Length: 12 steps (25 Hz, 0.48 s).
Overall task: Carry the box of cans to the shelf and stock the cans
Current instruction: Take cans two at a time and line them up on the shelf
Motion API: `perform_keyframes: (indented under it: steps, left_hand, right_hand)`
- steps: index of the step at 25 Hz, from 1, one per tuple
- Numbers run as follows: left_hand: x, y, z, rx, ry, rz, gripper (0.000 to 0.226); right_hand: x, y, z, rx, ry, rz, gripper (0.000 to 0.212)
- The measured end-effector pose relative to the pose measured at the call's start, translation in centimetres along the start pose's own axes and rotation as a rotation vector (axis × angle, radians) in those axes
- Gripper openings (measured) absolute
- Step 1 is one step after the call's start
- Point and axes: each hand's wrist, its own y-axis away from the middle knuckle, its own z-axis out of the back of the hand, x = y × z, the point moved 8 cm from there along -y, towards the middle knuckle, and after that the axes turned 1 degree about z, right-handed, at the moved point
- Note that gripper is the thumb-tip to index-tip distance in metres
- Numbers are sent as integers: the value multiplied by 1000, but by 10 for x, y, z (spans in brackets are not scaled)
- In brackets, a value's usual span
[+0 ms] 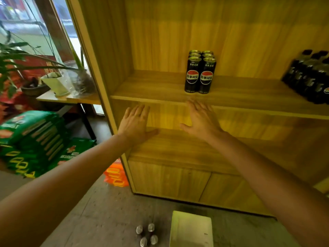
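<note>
We hold both hands out flat before the tall yellow-brown wooden shelf unit [160,86] — our left hand [136,122] at 9 o'clock of centre, our right hand [201,120] just right of centre, each with fingers spread and holding nothing. At 12 o'clock from the right hand, six slim black cola cans [200,72] stand upright in two rows on the shelf board. At 3 o'clock sit dark plastic bottles [309,75]. Down at 6 o'clock, on the grey floor, four more silver can tops [146,234] cluster just beside a pale open cardboard box [191,229].
</note>
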Motion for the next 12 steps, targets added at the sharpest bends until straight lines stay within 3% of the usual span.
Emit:
perform_keyframes:
  steps: [6, 12]
  left_hand:
    - [44, 33, -82, 16, 13, 38, 91]
    - [91, 55, -246, 100, -6, 9, 90]
  right_hand:
    - [40, 28, -110, 101, -77, 12, 83]
    - [74, 53, -286, 219, -115, 29, 81]
